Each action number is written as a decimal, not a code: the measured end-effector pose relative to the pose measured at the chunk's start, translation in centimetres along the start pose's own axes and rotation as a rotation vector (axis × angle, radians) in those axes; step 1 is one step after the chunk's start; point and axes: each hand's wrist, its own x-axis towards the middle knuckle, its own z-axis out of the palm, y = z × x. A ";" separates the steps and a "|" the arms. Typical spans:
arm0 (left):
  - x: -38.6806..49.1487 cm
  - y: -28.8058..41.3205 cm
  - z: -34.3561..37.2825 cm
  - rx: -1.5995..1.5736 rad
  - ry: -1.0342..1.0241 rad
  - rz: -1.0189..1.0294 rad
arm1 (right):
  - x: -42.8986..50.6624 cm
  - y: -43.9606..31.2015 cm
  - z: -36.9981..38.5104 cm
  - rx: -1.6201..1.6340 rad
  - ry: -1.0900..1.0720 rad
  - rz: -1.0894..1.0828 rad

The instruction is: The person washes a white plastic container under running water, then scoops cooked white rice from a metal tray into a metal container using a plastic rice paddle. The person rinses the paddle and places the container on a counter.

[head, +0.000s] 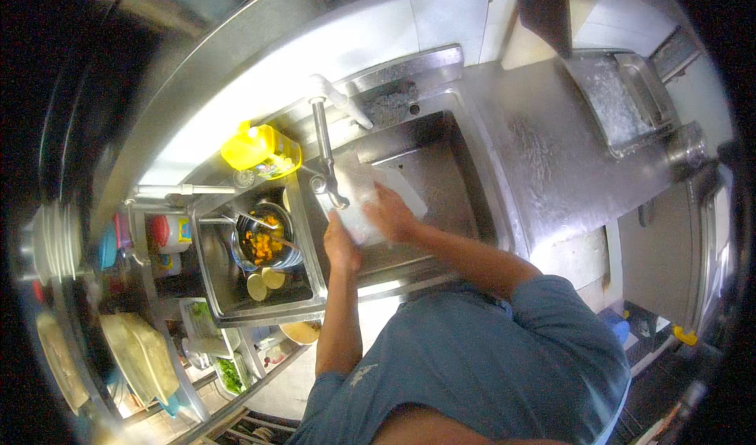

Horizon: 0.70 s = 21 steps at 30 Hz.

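My left hand (342,244) grips the near left edge of a whitish rectangular object (345,188), perhaps plastic, beneath the metal faucet spout (331,179). My right hand (391,213) is on the same object, its fingers bent against the surface; blur hides the fingertips. The pale sheet-like part (407,188) extends past the right hand, and I cannot tell if it is one piece with the rest. All this is held over the right-hand basin of a stainless steel sink (449,191).
In the left basin (221,285) stands a pot (289,223) with orange pieces and utensils, beside two pale round pieces (264,282). A yellow jug (260,149) stands behind. On the right counter (531,144) sits a metal tray (620,108). Shelving at left holds baskets (142,356).
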 end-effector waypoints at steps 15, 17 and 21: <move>0.5 -0.5 -0.9 0.008 0.156 -0.039 | -1.0 0.6 3.1 0.014 -0.385 -0.095; -0.1 0.3 -1.2 -0.240 -0.042 0.011 | -1.2 1.9 3.7 -0.223 -0.204 -0.127; -1.9 1.5 -2.2 -0.209 -0.090 0.041 | -1.1 6.7 1.6 0.005 0.039 0.313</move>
